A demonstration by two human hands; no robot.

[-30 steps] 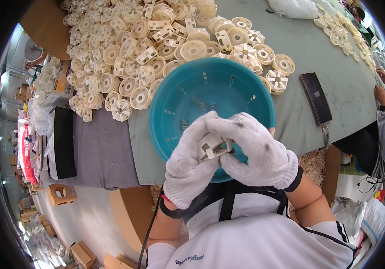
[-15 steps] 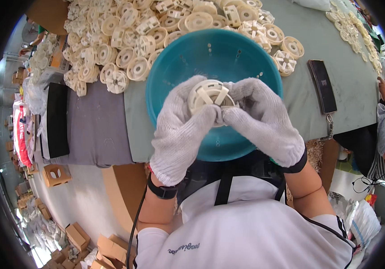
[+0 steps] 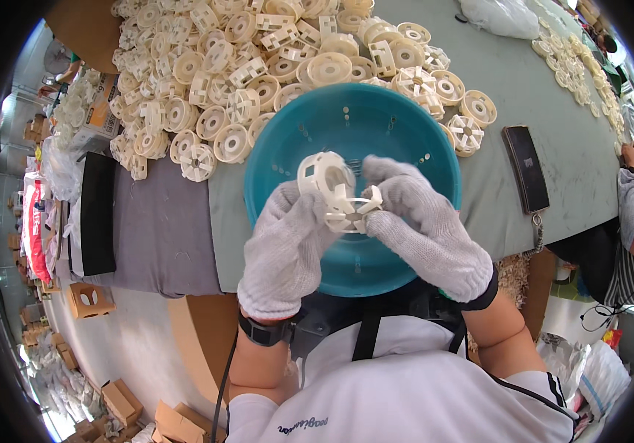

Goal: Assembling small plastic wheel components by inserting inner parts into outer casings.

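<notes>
Both my hands wear white knitted gloves and meet over a teal plastic basin (image 3: pixel 258 159). My left hand (image 3: pixel 283 247) is closed around a round cream plastic housing (image 3: pixel 318 171), which stands tilted with its open side to the right. Against its lower right lies a spoked cream plastic ring (image 3: pixel 346 214), pinched at its right edge by the thumb and finger of my right hand (image 3: pixel 431 229). The two parts overlap; whether they are joined I cannot tell. A small coil-like shape (image 3: pixel 356 168), perhaps a spring, shows beside the housing. My left fingertips are hidden behind the parts.
A large heap of cream plastic wheel parts (image 3: pixel 243 70) covers the table's far side. To the right lie a dark phone (image 3: pixel 526 168) with a strap and a spread of thin pale parts (image 3: pixel 579 63). A black panel (image 3: pixel 97 214) stands left. Another person's arm (image 3: pixel 633 199) shows far right.
The parts, earlier held together as one round piece, have been tilted and shifted apart, the spoked ring lower right. My hands sit slightly lower and my right fingers have lifted.
</notes>
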